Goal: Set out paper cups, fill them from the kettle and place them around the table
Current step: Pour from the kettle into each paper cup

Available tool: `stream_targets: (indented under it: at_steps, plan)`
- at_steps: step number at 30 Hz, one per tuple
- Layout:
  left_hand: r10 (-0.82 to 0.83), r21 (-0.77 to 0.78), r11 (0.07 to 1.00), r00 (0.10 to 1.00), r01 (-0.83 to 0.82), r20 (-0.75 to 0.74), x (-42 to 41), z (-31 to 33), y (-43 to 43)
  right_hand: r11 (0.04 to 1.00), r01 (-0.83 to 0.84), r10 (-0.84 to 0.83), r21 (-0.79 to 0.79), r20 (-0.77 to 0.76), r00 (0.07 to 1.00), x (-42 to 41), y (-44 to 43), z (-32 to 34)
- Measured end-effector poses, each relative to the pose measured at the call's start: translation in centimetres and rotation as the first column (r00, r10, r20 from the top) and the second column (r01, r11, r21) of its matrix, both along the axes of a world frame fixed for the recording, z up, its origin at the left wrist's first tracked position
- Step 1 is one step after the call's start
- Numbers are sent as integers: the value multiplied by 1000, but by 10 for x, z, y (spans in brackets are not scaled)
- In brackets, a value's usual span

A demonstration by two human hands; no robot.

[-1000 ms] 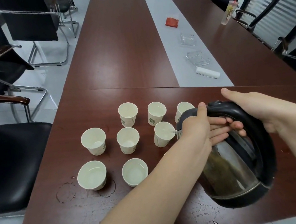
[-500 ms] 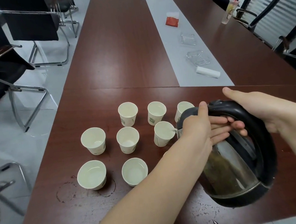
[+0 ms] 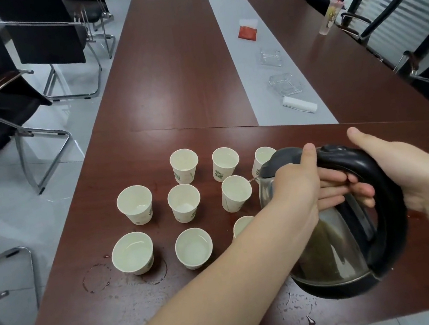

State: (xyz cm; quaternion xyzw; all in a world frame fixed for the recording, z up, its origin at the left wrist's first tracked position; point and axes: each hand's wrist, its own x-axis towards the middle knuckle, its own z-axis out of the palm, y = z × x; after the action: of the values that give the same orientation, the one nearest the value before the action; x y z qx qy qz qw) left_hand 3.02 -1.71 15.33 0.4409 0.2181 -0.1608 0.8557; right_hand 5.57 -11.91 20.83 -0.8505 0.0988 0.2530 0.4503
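One long red-brown wooden tabletop (image 3: 169,73) carries everything. One glass kettle with a black handle (image 3: 334,255) is tilted over its near right part. The right hand (image 3: 405,172) wraps the handle. The left hand (image 3: 297,187) presses its straight, closed fingers against the lid end. Nine white paper cups (image 3: 184,203) stand left of the kettle in three rows of three, and the middle row's right one sits at the spout.
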Motion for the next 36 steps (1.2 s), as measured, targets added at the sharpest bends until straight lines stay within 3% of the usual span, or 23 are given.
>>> stream_targets:
  at_steps: [8, 17, 28, 36]
  plan:
    - [-68, 83, 995, 990, 58, 125, -15, 22, -11, 979, 35, -46, 203, 53, 998, -20, -25, 7]
    - [-17, 187, 982, 970, -30, 244, -23, 43, -7, 932, 9, -53, 363, 112, 992, -29, -19, 18]
    - [92, 210, 963, 938, -169, 335, -20, 61, 39, 944, -59, 1, 324, 176, 984, -6, 27, 35]
    - [84, 145, 981, 952, -132, 296, -7, 49, 88, 956, -61, 30, 288, 110, 993, 3, 80, 32]
